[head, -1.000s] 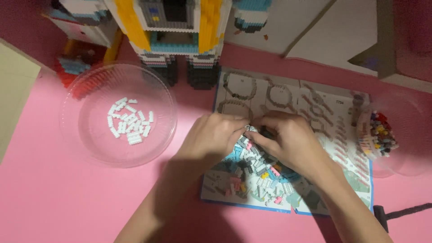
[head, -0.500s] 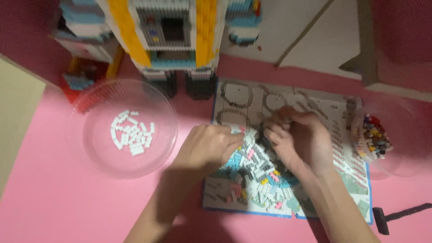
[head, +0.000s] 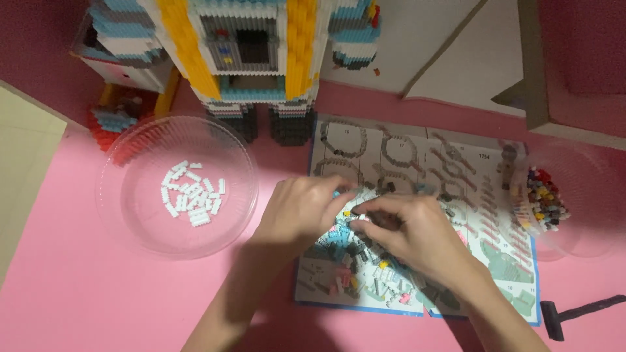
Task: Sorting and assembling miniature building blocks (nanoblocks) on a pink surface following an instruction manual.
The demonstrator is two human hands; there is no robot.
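My left hand (head: 303,210) and my right hand (head: 414,238) meet fingertip to fingertip over a pile of small loose bricks (head: 365,270), grey, light blue, pink and yellow. The pile lies on a printed instruction sheet (head: 486,244) spread on the pink table. My right hand's thumb and fingers pinch a small dark brick piece (head: 381,220). The left hand's fingers are curled, with their tips against that same spot. Whether they grip anything is hidden.
A clear round bowl (head: 124,215) with several small white bricks (head: 192,195) sits left of my hands. At the right edge stands another clear bowl (head: 587,241) of mixed dark and coloured bricks (head: 541,199). A tall yellow, white and blue brick model (head: 251,58) stands at the back. A black tool (head: 577,311) lies at bottom right.
Both hands stay over the brick pile with fingertips together, shifting slightly. The head view has drifted, so the table and bowls sit a little differently in frame.
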